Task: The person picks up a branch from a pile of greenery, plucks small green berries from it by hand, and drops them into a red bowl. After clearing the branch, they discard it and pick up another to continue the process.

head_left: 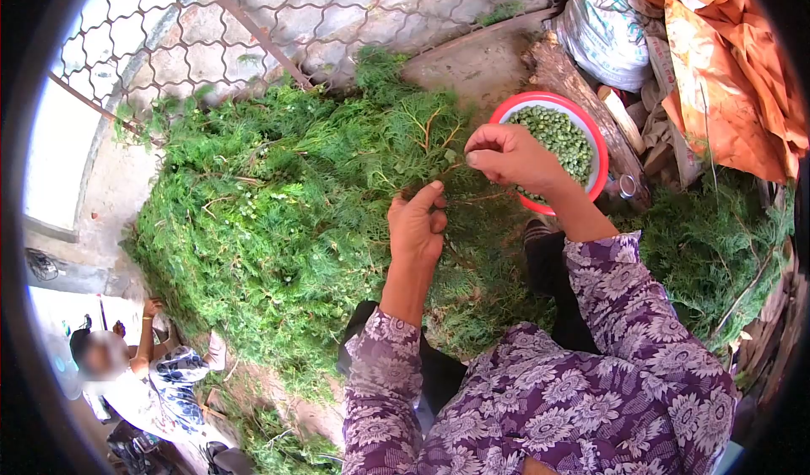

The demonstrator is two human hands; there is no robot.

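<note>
Left hand (416,226), I see, grips the green sprig (432,142) by its stem; right hand (510,156) pinches a twig just above, fingers closed, overlapping the red bowl (548,97).

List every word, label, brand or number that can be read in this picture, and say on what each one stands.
No text can be read.
On the white sack: faint bluish print, too blurred to read.
On the red bowl, the orange cloth and the flowered sleeves: no writing visible.
On the green branch, held by the left hand and the right hand: none.
</note>
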